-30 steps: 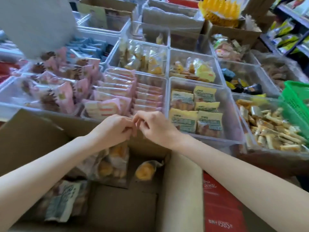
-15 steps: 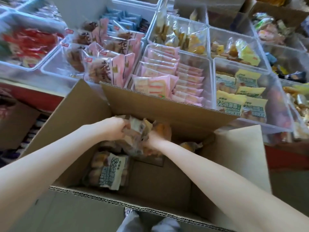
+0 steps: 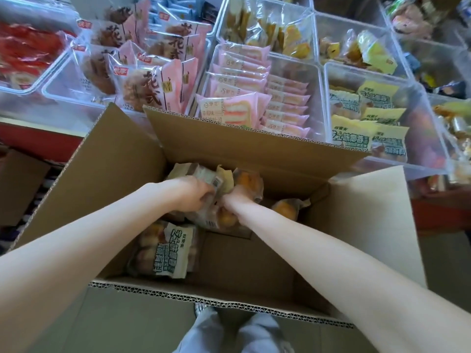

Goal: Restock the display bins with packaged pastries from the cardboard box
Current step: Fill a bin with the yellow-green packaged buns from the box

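Hands, left (image 3: pixel 195 197) and right (image 3: pixel 235 198), grip a bunch of clear-wrapped yellow pastry packets (image 3: pixel 216 180) inside the open brown cardboard box (image 3: pixel 254 159), while one printed packet (image 3: pixel 168 253) lies flat, long axis running toward the clear plastic display bins (image 3: pixel 328 80).

A red-fronted counter (image 3: pixel 38 141) ran behind – soft daylight fell evenly, and grey floor (image 3: pixel 453 263) showed at right.

The open brown box (image 3: pixel 254 256) stands below the clear bins (image 3: pixel 418 103). Inside, yellow-wrapped pastries (image 3: pixel 224 182) are bunched at its far wall, one pack (image 3: pixel 168 253) lies flat, label up, another (image 3: pixel 288 207) sits at the right.
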Available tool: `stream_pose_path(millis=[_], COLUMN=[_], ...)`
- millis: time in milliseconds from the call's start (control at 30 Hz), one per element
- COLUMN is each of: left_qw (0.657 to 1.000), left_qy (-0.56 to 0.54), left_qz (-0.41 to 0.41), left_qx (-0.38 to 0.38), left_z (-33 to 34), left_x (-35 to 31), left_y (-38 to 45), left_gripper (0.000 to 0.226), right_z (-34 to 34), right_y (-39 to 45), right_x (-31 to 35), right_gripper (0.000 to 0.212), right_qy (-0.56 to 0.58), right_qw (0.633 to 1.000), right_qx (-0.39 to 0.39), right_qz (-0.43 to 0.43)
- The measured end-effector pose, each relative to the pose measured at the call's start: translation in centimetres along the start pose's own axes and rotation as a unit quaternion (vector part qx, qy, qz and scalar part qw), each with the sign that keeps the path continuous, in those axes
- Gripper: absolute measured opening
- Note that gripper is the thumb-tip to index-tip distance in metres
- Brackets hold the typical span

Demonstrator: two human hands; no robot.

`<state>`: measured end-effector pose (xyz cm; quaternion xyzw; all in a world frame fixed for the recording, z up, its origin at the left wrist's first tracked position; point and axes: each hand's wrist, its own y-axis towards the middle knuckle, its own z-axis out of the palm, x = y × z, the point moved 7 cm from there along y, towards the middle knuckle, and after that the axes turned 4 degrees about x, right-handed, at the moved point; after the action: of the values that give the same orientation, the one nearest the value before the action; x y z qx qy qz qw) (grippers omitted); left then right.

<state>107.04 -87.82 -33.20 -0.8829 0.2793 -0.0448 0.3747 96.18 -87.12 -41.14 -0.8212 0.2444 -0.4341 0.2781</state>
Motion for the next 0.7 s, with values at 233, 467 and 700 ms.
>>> stream_pose_path(millis=[233, 467, 700], left_qw=[0.992, 0.894, 0.778], left_qy=[-0.119, -0.420, -0.555], left_qz=[0.023, 0.159, 0.205], left_qx=[-0.029, 0.012, -0.212], left_z=[-4.4, -12.7, -25.3], left_x=[-2.0, -7.4, -12.0], left_y=[-0.3, -1.5, -2.6], left_gripper=[0.058, 0.022, 0.053], right_z=[-9.6, -22.1, -34.8], right_y=[-6.5, -12.9, -16.4], right_x=[3.2, 6.4, 8.9], right_gripper=[0.018, 0.023, 0.018], right_qy=[-0.025, -0.009, 0.106], right_qw=[0.986, 0.959, 0.950], right_qx=[0.166, 0.250, 0.126], right_qz=[-0.017, -0.134, -0.266])
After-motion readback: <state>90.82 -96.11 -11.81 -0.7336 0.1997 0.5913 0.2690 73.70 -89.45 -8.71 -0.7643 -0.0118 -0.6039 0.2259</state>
